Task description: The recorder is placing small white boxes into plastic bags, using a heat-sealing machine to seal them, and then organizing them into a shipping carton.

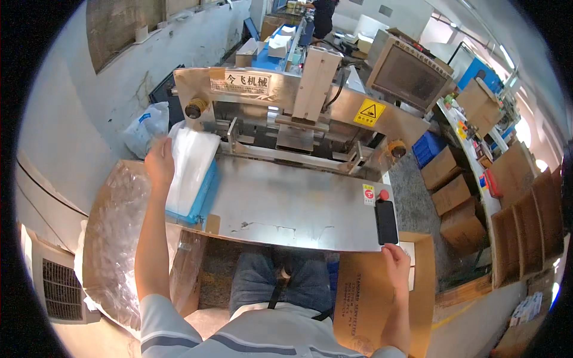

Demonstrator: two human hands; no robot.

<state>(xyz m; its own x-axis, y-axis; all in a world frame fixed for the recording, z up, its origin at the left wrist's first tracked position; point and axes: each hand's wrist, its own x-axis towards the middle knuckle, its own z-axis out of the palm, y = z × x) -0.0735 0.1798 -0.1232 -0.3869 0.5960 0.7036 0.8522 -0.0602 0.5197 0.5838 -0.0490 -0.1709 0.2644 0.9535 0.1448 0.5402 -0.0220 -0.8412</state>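
Observation:
My left hand (pixel 160 162) is at the left edge of a stack of thin white sheets (pixel 192 152). Its fingers are bent together, and whether a sheet is between them is hidden. The stack lies in a blue tray (pixel 206 194) on the left end of a metal machine table (pixel 286 200). Over at the table's front right corner, my right hand (pixel 397 262) has its fingers closed together just below a black phone (pixel 386 222). What those fingers hold, if anything, cannot be made out. An open cardboard box (pixel 373 298) stands under that hand.
Behind the table rises the machine's metal frame (pixel 268 86) with its central press head (pixel 313 83). A red button (pixel 383 195) sits above the phone. A carton of clear plastic (pixel 116 227) stands at left. Brown cartons (pixel 456 203) line the right side. Another person (pixel 324 18) is far back.

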